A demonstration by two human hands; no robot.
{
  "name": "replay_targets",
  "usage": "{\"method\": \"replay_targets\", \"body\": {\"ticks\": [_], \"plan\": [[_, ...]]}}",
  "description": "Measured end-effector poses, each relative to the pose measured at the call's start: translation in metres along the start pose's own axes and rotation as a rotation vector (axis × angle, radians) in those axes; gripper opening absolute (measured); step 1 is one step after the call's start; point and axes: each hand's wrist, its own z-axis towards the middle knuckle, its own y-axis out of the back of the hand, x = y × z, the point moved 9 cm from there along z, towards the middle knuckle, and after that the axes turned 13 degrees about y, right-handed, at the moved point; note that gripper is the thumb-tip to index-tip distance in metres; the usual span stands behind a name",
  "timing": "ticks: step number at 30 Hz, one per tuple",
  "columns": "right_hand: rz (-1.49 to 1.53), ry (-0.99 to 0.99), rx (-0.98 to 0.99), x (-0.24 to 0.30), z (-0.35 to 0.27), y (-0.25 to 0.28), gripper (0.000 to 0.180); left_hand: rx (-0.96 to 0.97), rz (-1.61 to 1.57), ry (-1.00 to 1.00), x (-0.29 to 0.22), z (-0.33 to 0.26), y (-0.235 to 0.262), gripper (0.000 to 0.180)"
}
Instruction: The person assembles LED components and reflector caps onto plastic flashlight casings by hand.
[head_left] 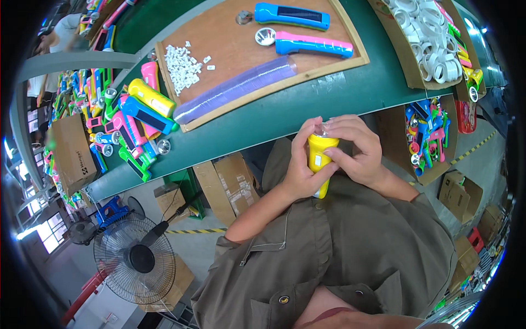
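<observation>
Left hand (300,174): it wraps around the body of the yellow torch (319,159) and holds it upright, close in front of the chest, just off the near edge of the bench (307,104).
Right hand (356,151): it is closed on the top end of the same torch, fingertips (332,127) bent over the head, where a small clear or shiny part sits; I cannot tell exactly what part it is.
Step in hand: by my judgement, the head part is being seated on the torch body.
How to do it well: keep the left grip firm and still, let only the right fingers work, press straight along the body and not to one side, so the part goes in level.
Risk: a tilted push can jam the part or let it slip out.
Board (257,55): a wooden tray on the bench carries a blue torch (292,15), a pink and blue torch (313,45), a silver reflector (265,36) and a heap of small white pieces (182,67).
Further left: a pile of coloured torches (129,118) lies on the bench.
Right: a carton of white rings (433,38).
</observation>
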Motion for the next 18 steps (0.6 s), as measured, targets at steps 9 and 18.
{"method": "replay_targets", "body": {"ticks": [9,18], "plan": [[0.056,0.031,-0.112,-0.008,-0.007,0.008,0.030,0.092,0.239,-0.233,-0.021,0.013,-0.013,0.078],[0.083,0.044,-0.037,-0.020,-0.002,0.013,0.038,0.126,0.195,-0.133,-0.008,0.013,-0.005,0.085]]}}
